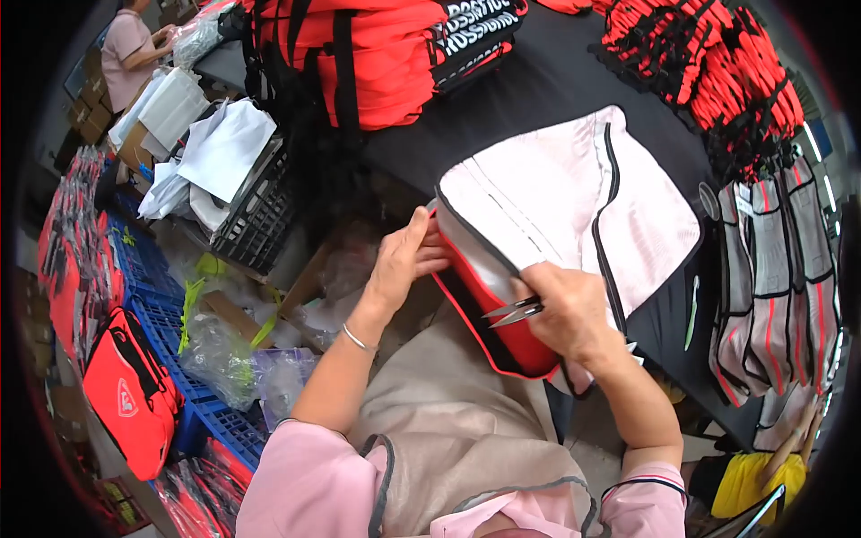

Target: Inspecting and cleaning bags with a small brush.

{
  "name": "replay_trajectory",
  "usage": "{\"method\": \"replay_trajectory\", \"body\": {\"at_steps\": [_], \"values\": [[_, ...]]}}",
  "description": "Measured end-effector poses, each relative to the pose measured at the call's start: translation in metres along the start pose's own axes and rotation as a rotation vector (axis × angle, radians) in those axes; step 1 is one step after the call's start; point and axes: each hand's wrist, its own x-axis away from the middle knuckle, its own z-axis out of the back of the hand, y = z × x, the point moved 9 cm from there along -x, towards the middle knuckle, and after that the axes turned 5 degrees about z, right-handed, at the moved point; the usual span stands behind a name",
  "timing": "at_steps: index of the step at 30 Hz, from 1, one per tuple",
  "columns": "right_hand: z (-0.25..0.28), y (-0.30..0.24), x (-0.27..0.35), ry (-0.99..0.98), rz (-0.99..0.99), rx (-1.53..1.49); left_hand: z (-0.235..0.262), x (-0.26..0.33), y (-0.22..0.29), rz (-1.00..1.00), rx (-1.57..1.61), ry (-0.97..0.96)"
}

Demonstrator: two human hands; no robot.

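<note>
A bag turned with its pale grey-white lining outward (529,202) lies partly on the black-covered table and hangs over its edge toward my lap. Black binding runs along its seams, and a red side panel (475,296) faces me. My left hand (404,255) grips the panel's left edge, with the thumb up and the fingertips tucked behind the fabric. My right hand (574,309) is closed around small scissors (514,312) and rests against the bag's near edge. The scissors' metal blades point left over the red panel; their handles are hidden in my palm.
Stacked red bags with black straps (377,63) stand at the table's far side, and more red pieces (708,72) are heaped far right. Grey strips (771,278) hang off the right edge. To the left are a black crate with papers (229,152) and blue crates (170,332). Other people are nearby.
</note>
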Motion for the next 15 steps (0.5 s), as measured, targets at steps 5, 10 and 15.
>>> {"method": "replay_trajectory", "body": {"at_steps": [5, 10, 15], "values": [[-0.047, -0.025, 0.024, -0.029, 0.086, -0.037, -0.034, -0.012, -0.005, 0.170, 0.287, -0.117], [-0.058, -0.020, 0.030, -0.058, 0.008, -0.121, -0.023, -0.025, -0.011, 0.118, 0.120, -0.054], [-0.025, 0.026, 0.009, 0.050, -0.256, -0.321, -0.026, -0.028, -0.012, 0.047, 0.209, -0.037]]}}
